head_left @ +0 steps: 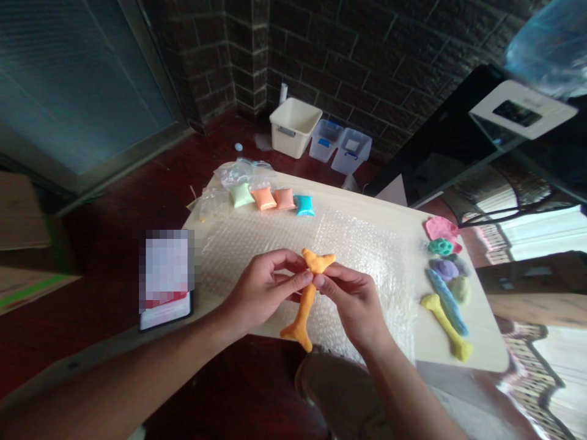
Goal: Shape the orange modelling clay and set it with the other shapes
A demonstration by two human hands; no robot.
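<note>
An orange bone-shaped piece of modelling clay (304, 308) is held up over the near edge of the table, slanting, with a forked end at top and bottom. My left hand (268, 284) pinches it from the left, just below the upper fork. From the right, my right hand (353, 296) pinches the same spot, the two thumbs close together. Bubble wrap (367, 250) lies on the table under my hands. To the right sit finished-looking clay pieces: a yellow bone shape (447, 327), a blue strip (447, 299), a purple lump (444, 269), a green piece (440, 246) and a pink piece (441, 228).
Along the table's far left lie small clay packets, pale green (241, 195), orange (264, 198) and blue (305, 205), beside clear plastic bags (243, 173). A tablet-like device (166, 311) is at left. Bins (293, 131) stand on the floor beyond the table (486, 345).
</note>
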